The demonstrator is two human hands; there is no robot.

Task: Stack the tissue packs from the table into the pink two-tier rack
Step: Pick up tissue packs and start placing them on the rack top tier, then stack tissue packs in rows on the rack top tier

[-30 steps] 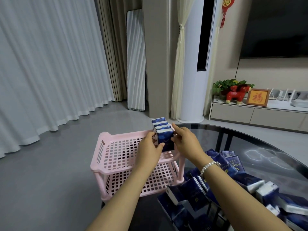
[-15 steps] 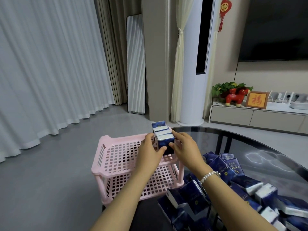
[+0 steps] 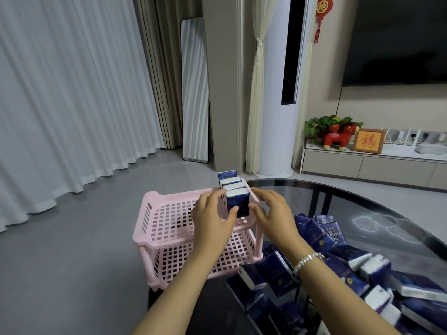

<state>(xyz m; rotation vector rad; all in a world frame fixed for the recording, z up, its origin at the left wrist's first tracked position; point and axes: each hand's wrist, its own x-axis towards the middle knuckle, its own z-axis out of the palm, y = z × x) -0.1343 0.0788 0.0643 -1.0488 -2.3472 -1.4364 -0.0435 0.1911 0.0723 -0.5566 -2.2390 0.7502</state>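
Note:
A pink two-tier rack [image 3: 169,213] stands at the left end of the dark glass table [image 3: 377,209]. Several dark blue tissue packs [image 3: 238,201] stand upright in a row at the right side of its top tier. My left hand [image 3: 212,221] grips the nearest pack, fingers along its left side and thumb across its front. On the row's right side is my right hand [image 3: 273,211], its fingers loosely extended and its thumb by the front pack's lower corner. A heap of loose tissue packs [image 3: 343,274] lies on the table under my right forearm.
The rack's lower tier [image 3: 193,259] shows no packs. Grey floor stretches to the left of the rack. Behind stand white curtains [image 3: 72,93], a standing air conditioner [image 3: 278,93] and a low TV cabinet [image 3: 375,163] with a red figurine and a framed picture.
The row of packs has settled lower into the top tier. My right hand has loosened its pinch and spread its fingers beside the row. My left hand stays on the front pack.

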